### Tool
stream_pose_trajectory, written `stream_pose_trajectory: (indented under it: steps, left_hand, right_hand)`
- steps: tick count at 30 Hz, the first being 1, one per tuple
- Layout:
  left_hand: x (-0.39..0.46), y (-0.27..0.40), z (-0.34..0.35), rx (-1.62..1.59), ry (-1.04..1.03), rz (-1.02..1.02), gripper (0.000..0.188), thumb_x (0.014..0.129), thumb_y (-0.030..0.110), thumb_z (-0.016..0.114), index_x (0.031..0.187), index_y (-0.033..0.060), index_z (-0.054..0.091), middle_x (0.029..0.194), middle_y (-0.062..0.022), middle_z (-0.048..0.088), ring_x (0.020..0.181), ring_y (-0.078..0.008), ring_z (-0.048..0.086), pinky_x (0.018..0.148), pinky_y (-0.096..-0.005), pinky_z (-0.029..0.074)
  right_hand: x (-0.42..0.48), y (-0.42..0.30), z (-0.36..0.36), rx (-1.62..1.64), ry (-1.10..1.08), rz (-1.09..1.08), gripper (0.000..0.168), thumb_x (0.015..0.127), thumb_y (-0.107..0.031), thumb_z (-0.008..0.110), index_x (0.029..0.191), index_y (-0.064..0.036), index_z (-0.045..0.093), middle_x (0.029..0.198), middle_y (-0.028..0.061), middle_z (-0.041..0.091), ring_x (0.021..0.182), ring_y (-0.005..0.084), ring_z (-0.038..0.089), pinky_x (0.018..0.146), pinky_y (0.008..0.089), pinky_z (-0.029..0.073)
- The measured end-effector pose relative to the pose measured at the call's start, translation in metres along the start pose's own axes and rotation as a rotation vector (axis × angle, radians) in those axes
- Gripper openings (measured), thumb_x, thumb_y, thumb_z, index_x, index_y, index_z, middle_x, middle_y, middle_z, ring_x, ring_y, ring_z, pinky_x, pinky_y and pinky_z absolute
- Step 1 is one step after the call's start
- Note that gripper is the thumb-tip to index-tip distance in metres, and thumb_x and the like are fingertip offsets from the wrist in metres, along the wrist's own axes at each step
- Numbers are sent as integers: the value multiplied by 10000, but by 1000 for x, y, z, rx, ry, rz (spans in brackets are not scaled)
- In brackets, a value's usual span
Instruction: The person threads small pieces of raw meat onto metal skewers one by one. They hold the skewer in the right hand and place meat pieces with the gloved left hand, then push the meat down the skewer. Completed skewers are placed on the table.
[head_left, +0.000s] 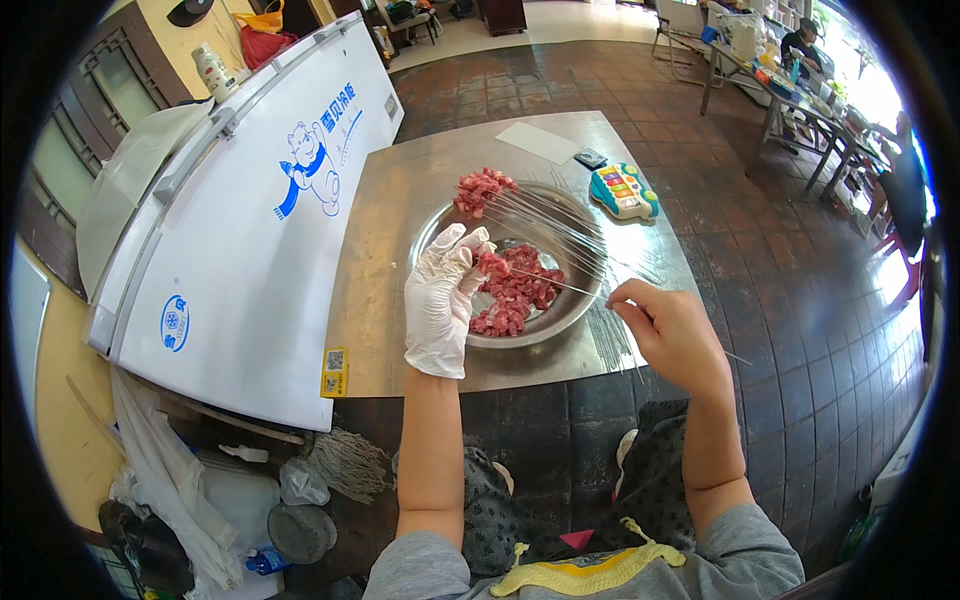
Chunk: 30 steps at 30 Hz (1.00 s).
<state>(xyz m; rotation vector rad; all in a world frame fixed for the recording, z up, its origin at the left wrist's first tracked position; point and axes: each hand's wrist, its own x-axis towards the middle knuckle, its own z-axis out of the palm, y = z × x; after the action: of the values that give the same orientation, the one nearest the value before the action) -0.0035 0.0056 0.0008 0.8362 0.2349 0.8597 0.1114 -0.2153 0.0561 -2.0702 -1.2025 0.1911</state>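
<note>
My left hand (442, 304), in a white disposable glove, holds a piece of raw meat (493, 265) over a round steel basin (525, 341). My bare right hand (664, 326) pinches a thin metal skewer (562, 285) whose far end meets that meat. Chunks of raw red meat (514, 311) lie in the basin. Across the basin's far rim rest several skewers (555, 225), their left ends loaded with a cluster of meat (482, 191). More bare skewers (611, 337) lie on the metal table (367, 315), right of the basin and beneath my right hand.
A toy with coloured keys (624, 192), a small dark device (590, 158) and a pale flat sheet (536, 142) are on the table's far part. A white chest freezer (247, 225) stands left. A mop head (349, 461) lies below. Another person (804, 52) sits at far tables, upper right.
</note>
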Motion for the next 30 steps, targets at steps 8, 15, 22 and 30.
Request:
stream_pose_trajectory:
  steps: [8,15,22,30]
  left_hand:
    - [1,-3,2,-82,-3,-2,203,841,23,597,1036,-32,604,1028,-171,631,911,-240,631,793,-283,550]
    - [1,-3,-1,-35,-8,-41,281,868,141,599,1093,-26,575,1091,-175,609,954,-246,620,796,-293,547]
    - [1,2,-2,-40,-28,-58,392,923,311,508,1163,1,525,1153,-189,579,1002,-273,605,806,-339,543]
    - [-1,-3,-2,76,-65,-101,292,862,207,617,1064,-3,595,1088,-194,613,987,-288,620,796,-357,548]
  right_hand:
    - [-1,-4,14,17,7,-37,86,867,-116,507,910,-63,560,750,177,622,711,369,600,622,423,463]
    - [1,3,19,58,-3,-70,102,884,-120,492,935,-60,555,770,177,627,720,367,605,632,418,464]
    - [3,4,13,95,18,-59,110,877,-105,507,942,-46,573,781,176,632,730,354,613,631,395,464]
    - [4,-3,11,93,7,-40,100,855,-97,537,899,-20,585,771,170,623,724,335,599,636,376,457]
